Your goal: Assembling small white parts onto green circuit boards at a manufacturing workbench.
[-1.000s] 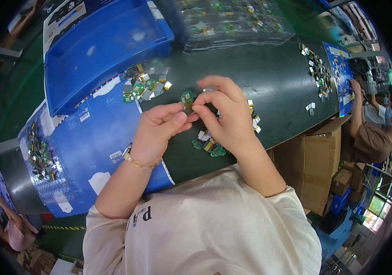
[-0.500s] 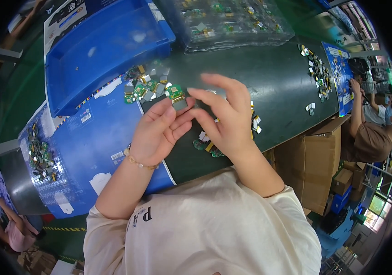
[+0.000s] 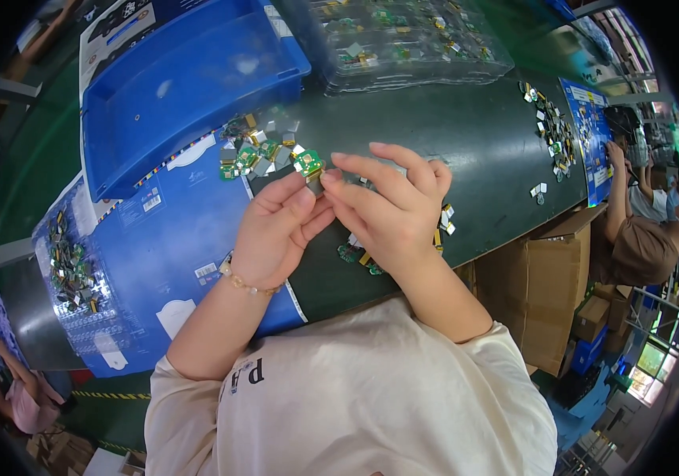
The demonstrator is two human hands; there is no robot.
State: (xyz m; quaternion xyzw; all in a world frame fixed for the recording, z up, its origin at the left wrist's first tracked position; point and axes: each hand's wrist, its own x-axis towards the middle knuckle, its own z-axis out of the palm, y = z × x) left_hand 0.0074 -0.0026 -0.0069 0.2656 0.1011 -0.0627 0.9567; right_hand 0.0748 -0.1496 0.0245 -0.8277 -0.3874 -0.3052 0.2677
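Between my two hands is a small green circuit board (image 3: 306,163) with a gold-coloured strip at its lower edge. My left hand (image 3: 269,230) pinches it from below, thumb against fingers. The thumb and fingertips of my right hand (image 3: 399,210) close in on its lower right side; the lower part of the board is hidden behind the fingers. Just beyond lies a pile of similar boards (image 3: 256,151) with grey and gold pieces. More boards (image 3: 350,252) show partly under my right hand.
A blue plastic bin (image 3: 188,95) stands at far left on a blue printed sheet (image 3: 169,246). Stacked clear trays (image 3: 419,71) hold boards at the back. Another board pile (image 3: 553,135) lies right. A cardboard box (image 3: 526,293) stands beside the bench, near a co-worker (image 3: 645,238).
My right hand's thumb and fingers have come together at the board, from spread apart. The board has turned slightly, and less of its lower grey part shows.
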